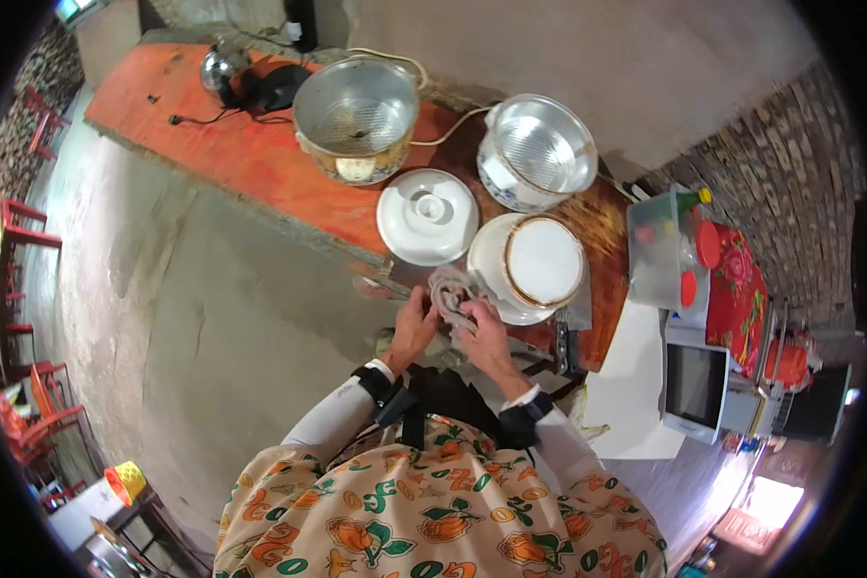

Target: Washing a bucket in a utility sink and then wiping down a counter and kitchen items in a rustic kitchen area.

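Observation:
Both of my hands hold a crumpled greyish cloth (456, 292) just off the table's front edge. My left hand (414, 328) grips its left side, and my right hand (484, 337) has its fingers closed on the right side. Right beyond the cloth are a white lid with a knob (427, 217) and a white bowl-like piece (545, 260) resting bottom up on a white plate or lid. Farther back stand two deep metal-lined pots, one yellowish outside (356, 116) and one white with blue pattern (537, 154).
The orange-red wooden table (173, 96) bears a shiny kettle (226, 72) and loose cords at its far left. To the right are a clear plastic bin (653, 250) with red-lidded jars, a white surface (636, 385) and a small oven-like appliance (696, 390). Red chairs (43, 385) stand far left.

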Motion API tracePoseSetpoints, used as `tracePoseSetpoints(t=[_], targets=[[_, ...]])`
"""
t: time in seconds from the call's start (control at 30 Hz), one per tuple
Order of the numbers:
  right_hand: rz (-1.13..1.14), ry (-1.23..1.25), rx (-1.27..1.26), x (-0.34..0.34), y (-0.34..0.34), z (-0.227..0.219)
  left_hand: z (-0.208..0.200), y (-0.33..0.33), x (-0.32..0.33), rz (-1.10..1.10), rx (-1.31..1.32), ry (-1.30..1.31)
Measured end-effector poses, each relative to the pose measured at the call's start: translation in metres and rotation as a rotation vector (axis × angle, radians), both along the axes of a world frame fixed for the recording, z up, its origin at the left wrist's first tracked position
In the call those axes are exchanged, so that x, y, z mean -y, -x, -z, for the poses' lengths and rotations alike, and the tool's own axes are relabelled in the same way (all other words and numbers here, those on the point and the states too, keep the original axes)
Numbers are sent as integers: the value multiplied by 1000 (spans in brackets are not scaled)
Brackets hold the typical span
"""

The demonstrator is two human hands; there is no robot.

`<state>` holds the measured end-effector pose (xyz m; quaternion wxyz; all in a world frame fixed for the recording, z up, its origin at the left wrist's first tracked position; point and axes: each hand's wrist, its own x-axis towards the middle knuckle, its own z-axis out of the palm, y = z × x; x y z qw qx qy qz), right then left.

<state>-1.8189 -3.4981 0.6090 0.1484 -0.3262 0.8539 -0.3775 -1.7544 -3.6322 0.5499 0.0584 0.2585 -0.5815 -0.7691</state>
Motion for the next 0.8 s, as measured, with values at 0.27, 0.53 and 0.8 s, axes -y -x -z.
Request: tracePoseSetpoints(t=[0.27,0.53,0.8], targets=[[-290,-256,-301,54,7,58,17,-10,64,92,258,571],[-279,208,227,191,-24,9,-41,-108,193,-644,144,36],[-177,344,25,297,-4,-28,-78,-120,358,-803,-119,159]])
